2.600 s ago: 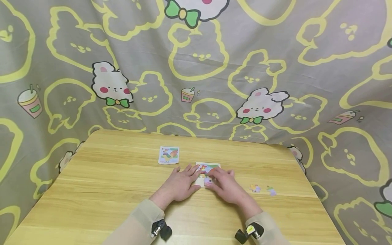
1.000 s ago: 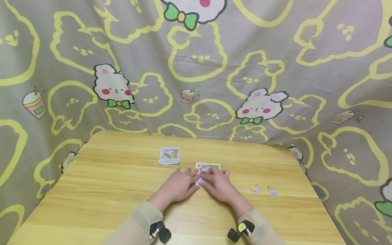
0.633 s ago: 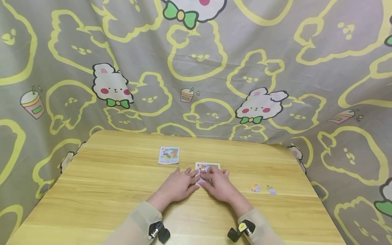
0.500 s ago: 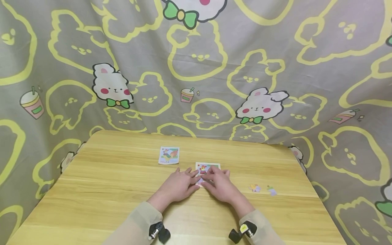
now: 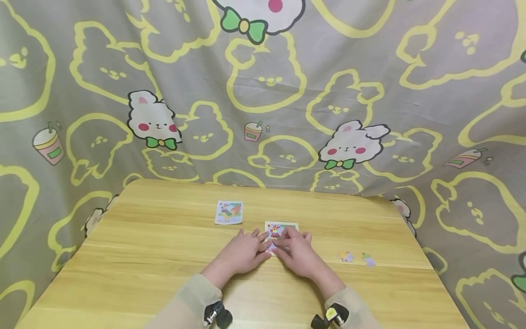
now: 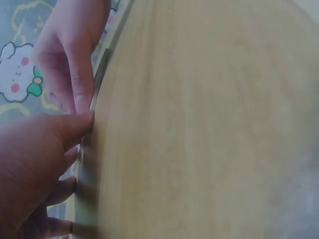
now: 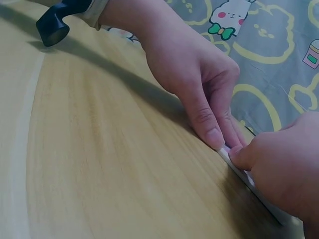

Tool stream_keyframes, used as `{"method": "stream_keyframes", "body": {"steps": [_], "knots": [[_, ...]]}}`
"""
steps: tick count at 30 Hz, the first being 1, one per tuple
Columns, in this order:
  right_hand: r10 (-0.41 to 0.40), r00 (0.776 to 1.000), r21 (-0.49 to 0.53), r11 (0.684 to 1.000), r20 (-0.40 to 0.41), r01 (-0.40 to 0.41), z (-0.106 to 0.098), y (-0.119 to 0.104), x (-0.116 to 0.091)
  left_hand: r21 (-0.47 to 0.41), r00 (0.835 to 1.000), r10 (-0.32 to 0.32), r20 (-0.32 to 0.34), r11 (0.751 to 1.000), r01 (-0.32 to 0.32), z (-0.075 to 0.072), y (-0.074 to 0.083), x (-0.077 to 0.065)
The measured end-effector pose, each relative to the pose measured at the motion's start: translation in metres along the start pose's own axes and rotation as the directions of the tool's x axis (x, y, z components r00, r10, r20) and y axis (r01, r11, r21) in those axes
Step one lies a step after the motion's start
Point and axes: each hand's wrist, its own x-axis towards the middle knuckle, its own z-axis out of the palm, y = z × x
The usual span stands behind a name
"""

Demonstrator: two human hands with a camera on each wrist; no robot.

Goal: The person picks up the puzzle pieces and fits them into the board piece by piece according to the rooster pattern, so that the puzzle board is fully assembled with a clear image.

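A small white-rimmed jigsaw puzzle board (image 5: pixel 291 224) with a rooster picture lies on the table between my hands. My left hand (image 5: pixel 244 252) rests at its left edge, fingers spread and fairly straight, thumb by the lower corner. With bent index finger and thumb, my right hand (image 5: pixel 303 255) pinches a purple puzzle piece (image 5: pixel 270 248) down at the board's lower left. Fingers hide most of the piece and the lower right of the picture. In the left wrist view, the right thumb (image 6: pixel 79 84) points down at the board's edge.
Two clusters of loose puzzle pieces, one orange and purple (image 5: pixel 346 257), one green and purple (image 5: pixel 368 259), lie to the right on the wooden table (image 5: pixel 172 246). A square rooster picture card (image 5: pixel 228 213) lies behind the left hand. A patterned curtain (image 5: pixel 279 114) hangs behind the table.
My right hand has shifted left over the board with the purple puzzle piece, and purple now shows where the lower left was bare white. The left hand has stayed at the board's edge.
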Motion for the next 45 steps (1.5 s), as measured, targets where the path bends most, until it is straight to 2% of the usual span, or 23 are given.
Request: {"method": "stream_keyframes", "body": {"steps": [7, 13, 22, 31, 37, 45], "knots": [[-0.037, 0.999, 0.016, 0.999, -0.028, 0.037, -0.006, 0.004, -0.006, -0.031, 1.0, -0.007, 0.009, 0.999, 0.008, -0.001, 0.001, 0.0], [-0.022, 0.998, 0.084, 0.996, -0.052, 0.026, -0.02, 0.011, -0.015, -0.044, 1.0, -0.011, 0.011, 0.999, 0.011, -0.001, 0.003, -0.001], [0.019, 0.995, 0.098, 0.995, -0.096, -0.009, -0.041, 0.029, -0.032, -0.048, 1.0, -0.007, 0.006, 0.999, 0.007, -0.002, 0.001, -0.002], [0.038, 0.993, 0.046, 0.998, -0.114, -0.033, -0.058, 0.047, -0.053, -0.056, 1.0, -0.007, -0.005, 0.998, 0.007, -0.001, 0.0, -0.002], [0.057, 0.989, 0.025, 0.998, -0.136, -0.054, -0.071, 0.059, -0.069, -0.021, 1.0, 0.001, -0.025, 1.0, -0.001, 0.001, 0.0, -0.002], [0.089, 0.989, 0.03, 0.996, -0.121, -0.086, -0.09, 0.071, -0.09, 0.019, 1.0, -0.021, -0.015, 1.0, 0.022, 0.001, 0.002, -0.002]]}}
